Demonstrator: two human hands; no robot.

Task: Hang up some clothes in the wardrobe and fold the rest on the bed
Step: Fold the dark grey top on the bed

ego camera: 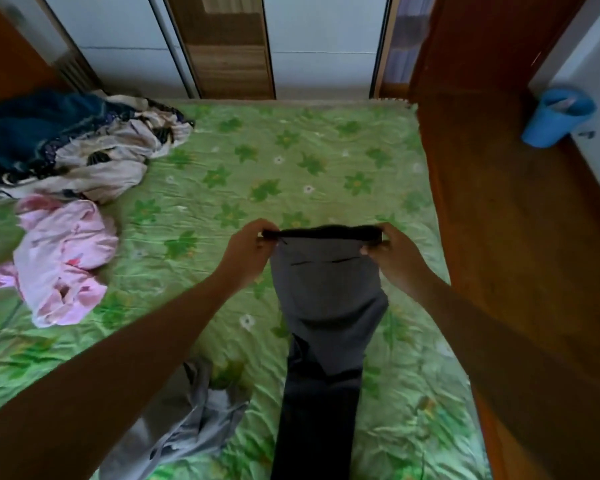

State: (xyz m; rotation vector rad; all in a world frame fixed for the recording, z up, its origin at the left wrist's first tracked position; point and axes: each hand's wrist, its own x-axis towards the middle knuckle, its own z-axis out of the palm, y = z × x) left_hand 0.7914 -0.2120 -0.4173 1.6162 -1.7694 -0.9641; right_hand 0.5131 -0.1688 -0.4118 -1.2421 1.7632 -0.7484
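A pair of dark grey trousers (326,306) hangs over the green flowered bed (243,188), legs trailing toward me. My left hand (248,251) pinches the left end of the black waistband. My right hand (394,254) pinches the right end, so the waistband is stretched flat between them. A light grey garment (194,420) lies crumpled on the bed below my left forearm. A pink garment (63,258) lies at the left. Behind it sits a heap of dark blue and beige clothes (70,147). The wardrobe (222,46) with pale sliding doors stands past the bed's far edge.
A brown wooden bed frame (499,237) runs along the right side of the bed. A blue plastic bucket (555,116) stands at the far right by a white wall. The bed's middle shows bare green sheet.
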